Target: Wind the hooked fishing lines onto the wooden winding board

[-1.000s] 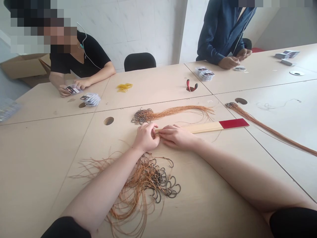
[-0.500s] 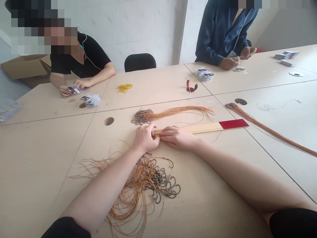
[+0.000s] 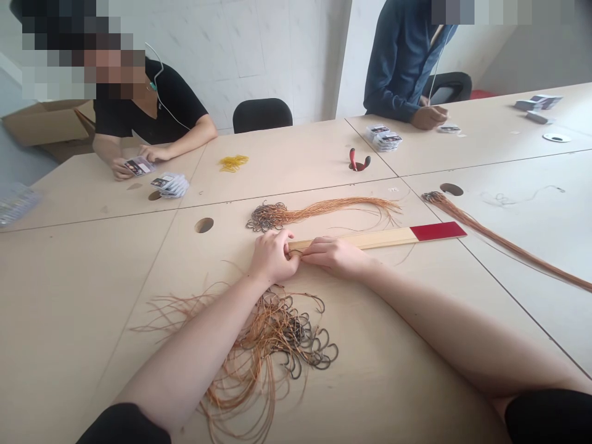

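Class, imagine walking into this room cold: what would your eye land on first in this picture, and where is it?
The eye goes first to the large tangle of dark curved hooks on tan cords, lying just below the person's left hand. Next comes the flat wooden strip with its bright red end, running off to the right, with the left hand and the right hand meeting at its other end. A straighter bundle of hooks and cords lies just beyond the strip.

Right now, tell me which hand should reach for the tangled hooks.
The left hand: it sits just above the pile of hooks, with its forearm over the loose cords, while the right hand lies farther off on the wooden stick.
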Tool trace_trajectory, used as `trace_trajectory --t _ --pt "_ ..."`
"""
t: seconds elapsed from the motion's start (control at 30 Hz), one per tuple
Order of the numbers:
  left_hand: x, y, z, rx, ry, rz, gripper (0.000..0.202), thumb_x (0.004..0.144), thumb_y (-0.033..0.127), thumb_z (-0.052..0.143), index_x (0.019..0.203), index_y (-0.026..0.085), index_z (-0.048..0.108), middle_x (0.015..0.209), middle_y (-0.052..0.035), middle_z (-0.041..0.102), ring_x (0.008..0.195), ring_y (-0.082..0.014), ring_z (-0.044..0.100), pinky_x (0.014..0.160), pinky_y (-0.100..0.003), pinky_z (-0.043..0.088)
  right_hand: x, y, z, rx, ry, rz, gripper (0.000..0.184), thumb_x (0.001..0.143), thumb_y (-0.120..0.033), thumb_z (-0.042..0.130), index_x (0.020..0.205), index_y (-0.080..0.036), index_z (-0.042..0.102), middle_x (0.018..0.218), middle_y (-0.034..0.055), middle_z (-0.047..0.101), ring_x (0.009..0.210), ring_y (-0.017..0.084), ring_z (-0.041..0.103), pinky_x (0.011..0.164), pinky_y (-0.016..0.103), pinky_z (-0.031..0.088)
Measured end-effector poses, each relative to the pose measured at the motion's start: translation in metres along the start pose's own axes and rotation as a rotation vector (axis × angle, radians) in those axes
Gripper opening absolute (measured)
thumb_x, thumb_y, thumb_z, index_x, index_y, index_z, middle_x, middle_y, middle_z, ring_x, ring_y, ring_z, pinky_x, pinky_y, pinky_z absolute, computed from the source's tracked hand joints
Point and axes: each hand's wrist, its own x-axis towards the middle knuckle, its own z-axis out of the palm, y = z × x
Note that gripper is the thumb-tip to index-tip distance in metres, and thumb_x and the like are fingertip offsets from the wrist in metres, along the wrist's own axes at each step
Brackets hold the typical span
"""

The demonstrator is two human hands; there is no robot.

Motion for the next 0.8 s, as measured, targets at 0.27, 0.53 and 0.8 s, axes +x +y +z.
trace_trajectory --t 0.27,0.53,0.8 --pt "0.0002 -0.0020 0.0016 0.007 -0.011 0.042 0.021 0.068 0.024 0.058 0.088 0.020 0.060 0.068 -0.0013 0.059 0.080 -0.0222 0.051 0.076 -0.037 0.041 0.0013 -0.0033 -0.0059 0.027 0.169 -0.077 0.027 0.092 -0.012 0.038 0.103 -0.015 0.062 0.100 0.0091 0.066 0.097 0.018 0.055 0.081 0.034 0.051" --pt "-0.0003 -0.0011 0.0007 0.037 0.059 0.060 0.016 0.069 0.030 0.060 0.080 0.020 0.066 0.080 -0.0057 0.059 0.090 -0.0242 0.049 0.081 -0.039 0.040 0.0019 -0.0042 -0.0054 -0.042 0.254 -0.097 0.024 0.091 -0.010 0.041 0.099 -0.016 0.063 0.099 0.0077 0.067 0.093 0.018 0.057 0.078 0.034 0.051" --pt "0.0007 -0.0010 0.0010 -0.003 0.096 0.092 0.010 0.069 0.028 0.060 0.072 0.019 0.059 0.075 -0.0041 0.057 0.090 -0.0225 0.049 0.084 -0.038 0.040 0.0007 -0.0025 -0.0042 -0.114 0.278 -0.072 0.024 0.089 -0.010 0.043 0.099 -0.017 0.063 0.096 0.0061 0.067 0.091 0.017 0.058 0.077 0.034 0.049"
